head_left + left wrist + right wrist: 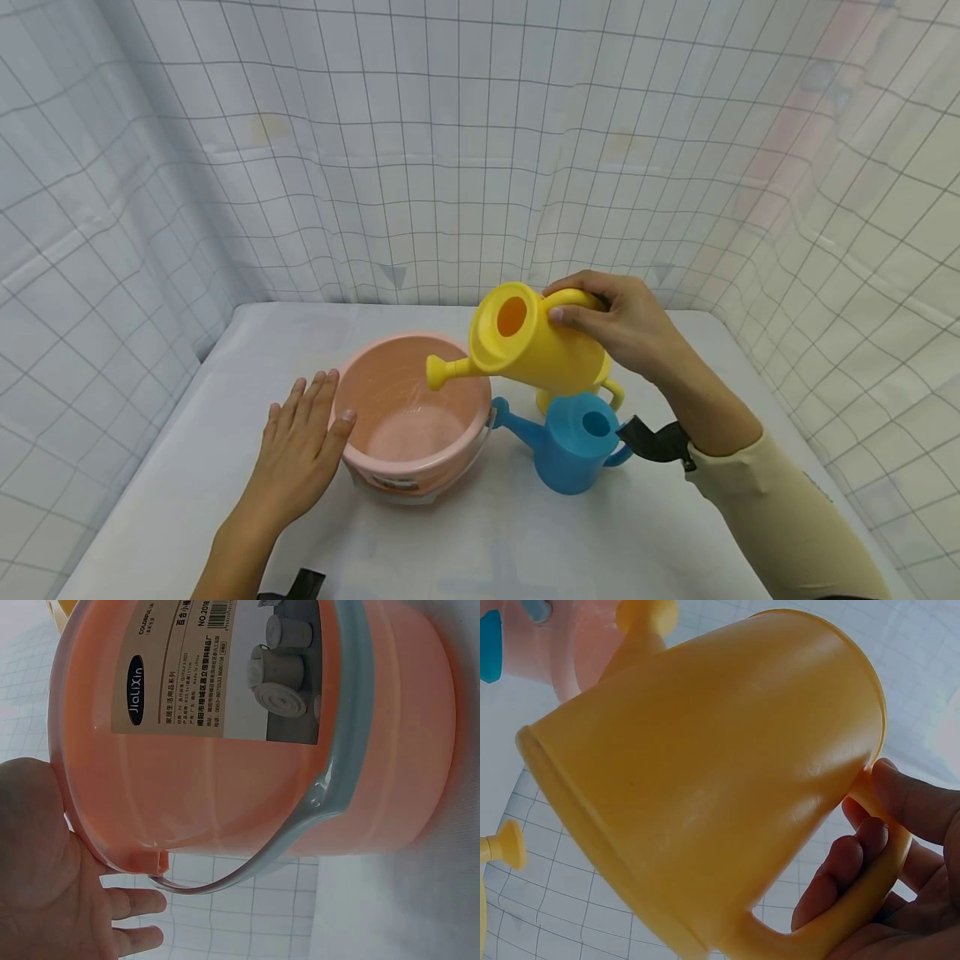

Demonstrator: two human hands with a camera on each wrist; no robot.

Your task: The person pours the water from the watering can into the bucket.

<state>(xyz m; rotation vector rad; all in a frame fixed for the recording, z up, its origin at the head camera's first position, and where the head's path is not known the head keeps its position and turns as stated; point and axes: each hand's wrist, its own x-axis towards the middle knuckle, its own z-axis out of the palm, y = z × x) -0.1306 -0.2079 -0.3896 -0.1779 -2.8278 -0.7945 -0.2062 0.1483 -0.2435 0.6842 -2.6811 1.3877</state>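
My right hand [626, 321] grips the handle of a yellow watering can [551, 354], holding it up and tilted with its spout over a pink bucket [367, 367]. Faint streaks, like water, show inside the bucket below the spout. In the right wrist view, fingers [836, 862] curl round the can's handle. My left hand [300, 454] lies along the bucket's left rim, fingers straight and thumb over the edge. The left wrist view shows that hand against the rim, beside the bucket's grey handle [352, 712] and paper label [180, 667].
A blue watering can [570, 450] stands right of the bucket, its spout close to the bucket's side. Behind it is a second yellow watering can [615, 393], mostly hidden. White table cover [480, 550] lies beneath; gridded curtains [450, 167] hang at the back and sides.
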